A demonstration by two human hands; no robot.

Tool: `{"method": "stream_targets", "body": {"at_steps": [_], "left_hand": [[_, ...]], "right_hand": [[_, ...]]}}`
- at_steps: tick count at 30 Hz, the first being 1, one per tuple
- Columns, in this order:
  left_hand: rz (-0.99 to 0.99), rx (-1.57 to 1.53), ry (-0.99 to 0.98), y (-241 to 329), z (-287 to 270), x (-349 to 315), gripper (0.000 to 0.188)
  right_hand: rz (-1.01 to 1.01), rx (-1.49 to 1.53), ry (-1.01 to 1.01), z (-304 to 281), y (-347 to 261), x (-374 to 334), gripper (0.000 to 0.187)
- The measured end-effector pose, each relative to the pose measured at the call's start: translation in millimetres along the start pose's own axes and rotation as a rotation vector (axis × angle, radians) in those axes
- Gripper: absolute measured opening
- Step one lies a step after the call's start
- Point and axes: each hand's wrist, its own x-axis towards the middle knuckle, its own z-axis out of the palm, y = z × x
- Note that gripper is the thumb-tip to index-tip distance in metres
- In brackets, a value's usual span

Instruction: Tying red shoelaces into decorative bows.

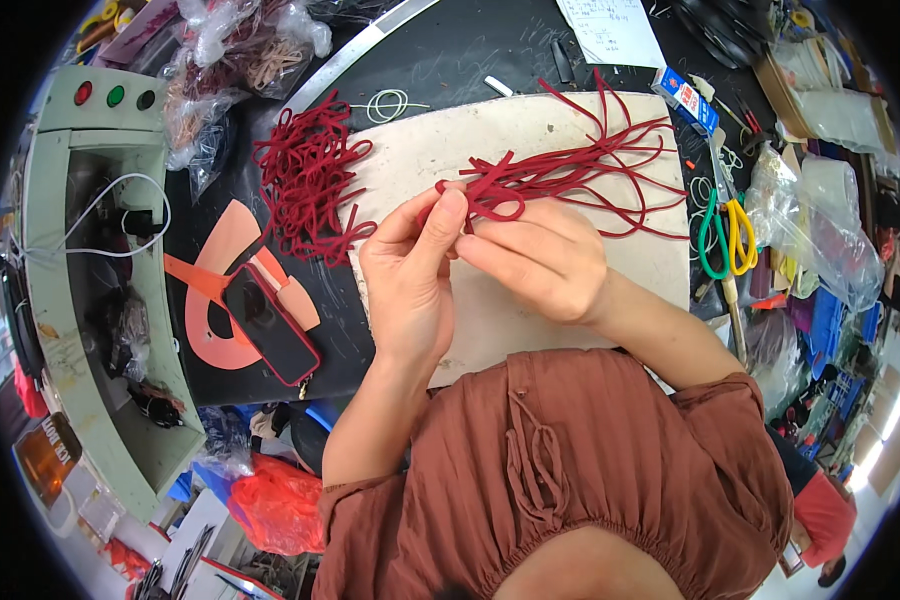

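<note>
Both hands meet over a pale board [530, 345] in the middle of the work table. My left hand [415, 265] pinches the end of a dark red cord [495, 203] between thumb and forefinger. Close by on the right, my right hand [540, 260] has its fingers pressed together on the same looped cord; its fingertips are partly hidden. A bundle of long dark red cords [580, 168] fans out behind the hands toward the right. To the left lies a tangled heap of looped dark red cords [310, 180], partly over the board's edge.
A phone in a red case [270, 325] rests on orange-pink cut pieces [215, 335] at left, beside a grey-green metal cabinet [95, 290]. Green-handled scissors [710, 235] and yellow-handled scissors [741, 240] lie at right. Far back are a written sheet [615, 30] and a small blue box [685, 98].
</note>
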Motion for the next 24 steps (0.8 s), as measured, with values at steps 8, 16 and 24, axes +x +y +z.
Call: {"method": "stream_targets", "body": {"at_steps": [8,16,24], "left_hand": [[0.09,0.154,-0.267,3,-8,-1,0.014],[0.01,0.274,-0.284,17,-8,0,0.016],[0.081,0.416,-0.28,21,-9,-1,0.015]], "right_hand": [[0.735,0.535,-0.146,-24,0,32,0.011],[1.14,1.073,-0.008,-19,-3,28,0.009],[1.044,0.889,-0.181,-29,-2,27,0.013]]}}
